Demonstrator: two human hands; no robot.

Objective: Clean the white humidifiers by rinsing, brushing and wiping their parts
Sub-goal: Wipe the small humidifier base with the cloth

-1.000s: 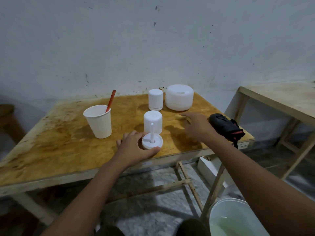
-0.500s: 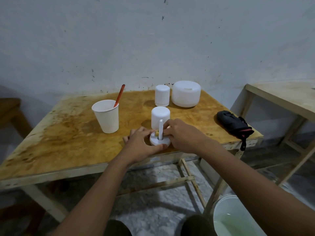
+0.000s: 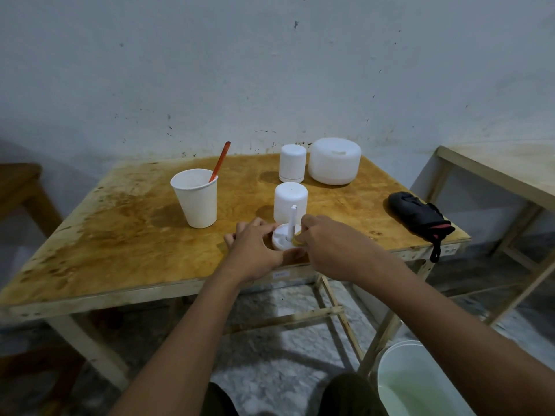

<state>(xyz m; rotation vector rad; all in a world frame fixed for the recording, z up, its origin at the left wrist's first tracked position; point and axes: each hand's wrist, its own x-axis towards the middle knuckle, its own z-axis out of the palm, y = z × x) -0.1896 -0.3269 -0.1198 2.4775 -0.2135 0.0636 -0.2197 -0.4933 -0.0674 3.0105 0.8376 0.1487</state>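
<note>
The left hand (image 3: 255, 250) curls round the white base (image 3: 280, 239) to steady it, while just beside this grip the right hand (image 3: 333, 250) pinches a yellowish pad (image 3: 297, 241), probably for wiping.

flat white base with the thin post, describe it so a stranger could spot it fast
On the wooden table, look at the middle of the near edge, where the left hand grips the flat white base and the right hand holds a yellowish pad to it. Unlike the closed white cylinder behind it, it is a low open disc with a thin upright post.
</note>
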